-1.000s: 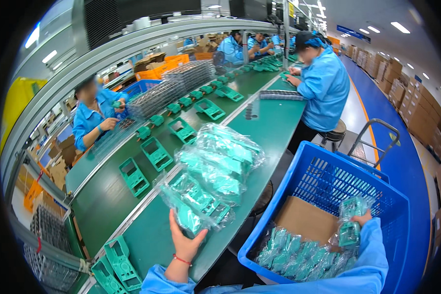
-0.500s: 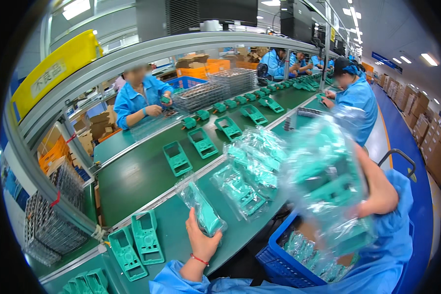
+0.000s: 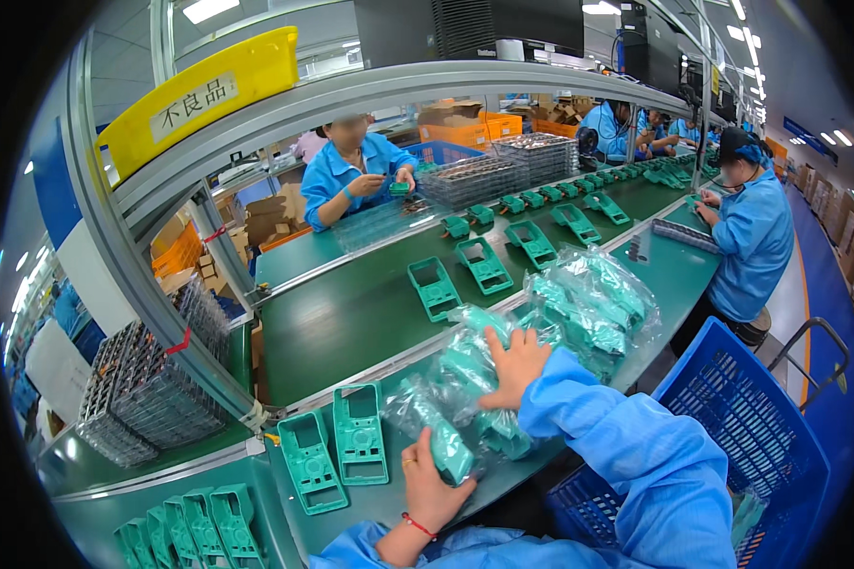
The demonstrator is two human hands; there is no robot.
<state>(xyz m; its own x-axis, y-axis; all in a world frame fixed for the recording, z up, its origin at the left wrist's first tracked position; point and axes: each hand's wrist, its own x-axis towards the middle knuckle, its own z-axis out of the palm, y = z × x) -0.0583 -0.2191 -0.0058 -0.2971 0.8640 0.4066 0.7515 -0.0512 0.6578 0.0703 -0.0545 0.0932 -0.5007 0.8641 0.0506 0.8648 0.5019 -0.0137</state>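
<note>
My left hand (image 3: 432, 488) grips the lower end of a green plastic casing (image 3: 444, 444) in a clear bag, low over the near worktop. My right hand (image 3: 517, 365) lies with fingers spread on clear bags of green casings (image 3: 467, 368), next to the left hand's bag. Farther right, a heap of bagged green casings (image 3: 588, 303) rests on the worktop. Two unbagged casings, a nearer one (image 3: 310, 465) and another (image 3: 359, 434), lie left of my left hand.
A blue crate (image 3: 764, 427) stands by my right arm. Unbagged casings (image 3: 484, 266) line the green belt (image 3: 342, 322) beyond the worktop. More casings (image 3: 232, 522) stand at lower left. Stacked trays (image 3: 142, 398) sit beyond the metal post. Co-workers (image 3: 754, 218) work nearby.
My right hand has brought the bulky bagged casings from above the crate leftward and down onto the worktop, and its fingers are now spread. The left hand still holds its bag. The view has shifted.
</note>
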